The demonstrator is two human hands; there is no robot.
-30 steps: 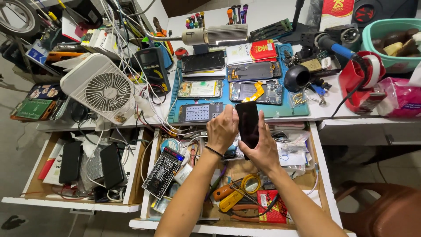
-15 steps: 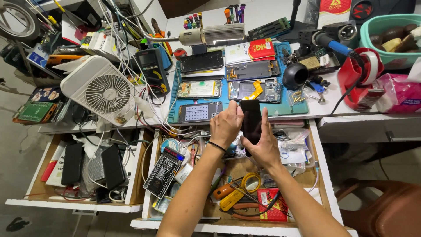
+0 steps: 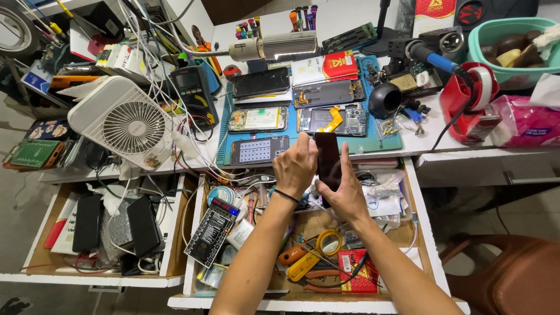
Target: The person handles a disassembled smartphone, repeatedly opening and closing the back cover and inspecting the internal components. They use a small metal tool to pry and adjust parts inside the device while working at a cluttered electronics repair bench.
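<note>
The dark phone [image 3: 328,158] is held upright on its long edge between both hands, lifted clear of the worktop [image 3: 466,153] and hanging over the front lip of the open middle drawer [image 3: 421,233], so its flat glass face is turned toward the person. The right hand [image 3: 345,189] wraps it from below and behind, thumb along one side, carrying the weight. The left hand [image 3: 296,166] closes on the upper left corner with fingertips pinched there (what they are pressing or picking at, I cannot tell; the fingers hide it). A black band sits at that wrist.

Just beyond the hands, the blue mat [image 3: 373,137] keeps opened handsets and loose panels laid flat in rows, likely so small parts stay put and within reach. A gooseneck lamp [image 3: 280,45] leans over the mat, throwing light straight down on it. To the left a white fan [image 3: 129,123] lies tilted on its back amid tangled cables, beside a dark multimeter [image 3: 191,87]. Under the forearms, the drawer holds yellow-handled pliers [image 3: 303,262] and a red box [image 3: 359,271].
</note>
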